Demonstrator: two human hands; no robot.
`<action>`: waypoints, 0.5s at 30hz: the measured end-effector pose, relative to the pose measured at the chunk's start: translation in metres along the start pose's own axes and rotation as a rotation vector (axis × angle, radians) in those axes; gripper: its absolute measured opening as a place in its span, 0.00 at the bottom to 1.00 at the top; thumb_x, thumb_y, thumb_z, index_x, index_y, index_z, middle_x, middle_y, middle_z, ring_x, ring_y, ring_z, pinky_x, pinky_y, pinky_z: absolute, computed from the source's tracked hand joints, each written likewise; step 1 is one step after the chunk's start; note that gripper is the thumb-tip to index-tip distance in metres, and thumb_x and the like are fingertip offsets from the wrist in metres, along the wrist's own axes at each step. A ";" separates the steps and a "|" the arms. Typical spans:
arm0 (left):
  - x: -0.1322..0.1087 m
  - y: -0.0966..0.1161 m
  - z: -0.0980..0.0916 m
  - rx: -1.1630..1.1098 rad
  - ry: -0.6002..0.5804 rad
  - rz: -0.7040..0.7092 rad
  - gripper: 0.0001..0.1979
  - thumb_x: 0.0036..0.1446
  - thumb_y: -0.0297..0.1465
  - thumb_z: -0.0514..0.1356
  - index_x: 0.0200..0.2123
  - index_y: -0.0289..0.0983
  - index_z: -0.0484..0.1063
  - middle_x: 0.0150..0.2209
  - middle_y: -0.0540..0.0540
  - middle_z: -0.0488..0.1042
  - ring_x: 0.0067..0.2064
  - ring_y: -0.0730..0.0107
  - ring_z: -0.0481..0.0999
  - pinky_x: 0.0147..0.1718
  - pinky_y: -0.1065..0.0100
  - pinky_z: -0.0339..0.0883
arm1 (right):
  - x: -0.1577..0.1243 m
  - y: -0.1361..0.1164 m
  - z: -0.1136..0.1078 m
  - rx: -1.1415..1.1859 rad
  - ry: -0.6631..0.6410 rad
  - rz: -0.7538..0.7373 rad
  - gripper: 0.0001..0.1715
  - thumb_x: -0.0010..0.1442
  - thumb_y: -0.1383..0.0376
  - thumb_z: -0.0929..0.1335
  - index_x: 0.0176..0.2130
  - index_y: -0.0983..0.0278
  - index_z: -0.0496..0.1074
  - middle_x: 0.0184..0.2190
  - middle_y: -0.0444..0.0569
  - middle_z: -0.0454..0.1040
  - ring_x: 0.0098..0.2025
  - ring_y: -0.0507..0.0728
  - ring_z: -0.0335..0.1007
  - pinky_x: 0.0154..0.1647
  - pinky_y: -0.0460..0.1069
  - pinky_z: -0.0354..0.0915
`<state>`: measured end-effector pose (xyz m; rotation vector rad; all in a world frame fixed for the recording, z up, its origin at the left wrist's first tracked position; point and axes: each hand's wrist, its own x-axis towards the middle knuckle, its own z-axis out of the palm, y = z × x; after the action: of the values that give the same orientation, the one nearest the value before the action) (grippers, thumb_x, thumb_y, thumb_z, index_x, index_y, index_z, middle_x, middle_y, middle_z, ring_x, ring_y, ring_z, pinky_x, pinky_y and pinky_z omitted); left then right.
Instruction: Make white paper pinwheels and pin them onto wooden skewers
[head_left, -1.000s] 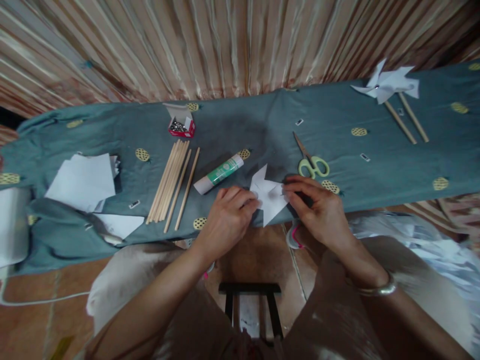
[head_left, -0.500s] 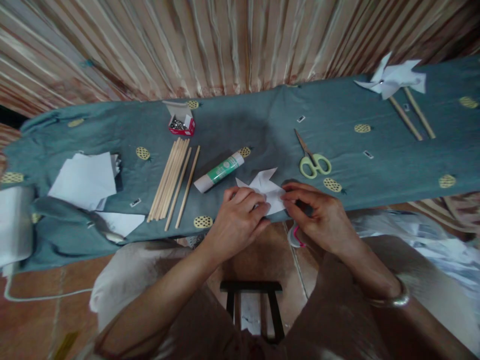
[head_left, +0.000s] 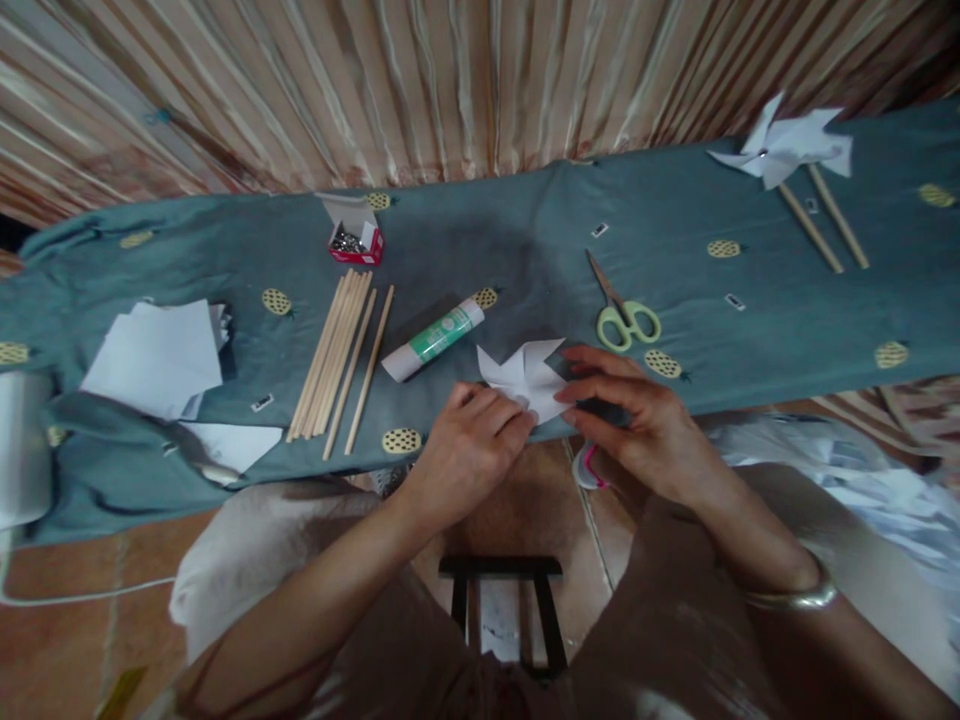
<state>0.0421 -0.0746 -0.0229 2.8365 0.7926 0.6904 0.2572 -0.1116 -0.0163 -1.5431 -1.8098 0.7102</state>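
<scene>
A white folded paper pinwheel shape (head_left: 525,376) lies at the near edge of a grey-green cloth-covered board (head_left: 480,250). My left hand (head_left: 465,445) pinches its lower left part with curled fingers. My right hand (head_left: 637,420) holds its right side with thumb and fingers closed on the paper. A glue stick (head_left: 433,340) with a green label lies just to the left of the paper. Green-handled scissors (head_left: 622,315) lie just beyond my right hand.
Several wooden sticks (head_left: 341,355) lie left of the glue. A red box of pins (head_left: 352,243) sits open behind them. White paper sheets (head_left: 157,355) are at the left. Finished pinwheels on sticks (head_left: 787,155) rest at the far right. A curtain (head_left: 450,90) hangs behind.
The paper shape has been turned and laid flatter between my hands. Both hands stayed on it at the board's near edge. The view shifted slightly.
</scene>
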 end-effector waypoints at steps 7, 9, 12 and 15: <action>-0.003 0.003 -0.004 -0.019 -0.006 0.025 0.06 0.64 0.26 0.57 0.42 0.33 0.72 0.36 0.47 0.77 0.37 0.66 0.72 0.38 0.62 0.61 | 0.004 -0.003 0.007 0.032 0.037 0.049 0.02 0.57 0.64 0.71 0.32 0.58 0.77 0.54 0.49 0.73 0.58 0.63 0.68 0.59 0.63 0.65; -0.003 0.003 -0.004 -0.025 -0.017 0.026 0.06 0.65 0.26 0.56 0.41 0.33 0.72 0.35 0.48 0.77 0.37 0.66 0.72 0.39 0.62 0.61 | 0.006 -0.004 0.010 0.030 0.034 0.056 0.02 0.57 0.65 0.71 0.32 0.58 0.77 0.55 0.49 0.73 0.58 0.63 0.68 0.59 0.62 0.64; -0.004 0.003 -0.003 -0.023 -0.025 0.024 0.06 0.65 0.26 0.56 0.41 0.33 0.72 0.35 0.47 0.77 0.38 0.66 0.72 0.39 0.62 0.61 | 0.007 -0.006 0.014 -0.004 0.022 0.030 0.04 0.59 0.66 0.70 0.34 0.58 0.77 0.55 0.50 0.72 0.59 0.62 0.67 0.60 0.61 0.64; -0.005 0.003 -0.002 -0.011 -0.027 0.019 0.06 0.65 0.26 0.56 0.42 0.34 0.73 0.36 0.47 0.77 0.38 0.66 0.72 0.39 0.62 0.60 | 0.009 -0.007 0.017 -0.060 0.026 0.005 0.04 0.59 0.66 0.69 0.34 0.60 0.77 0.55 0.52 0.72 0.58 0.63 0.67 0.59 0.61 0.64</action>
<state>0.0385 -0.0795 -0.0225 2.8406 0.7569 0.6557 0.2386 -0.1042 -0.0207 -1.5892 -1.8236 0.6399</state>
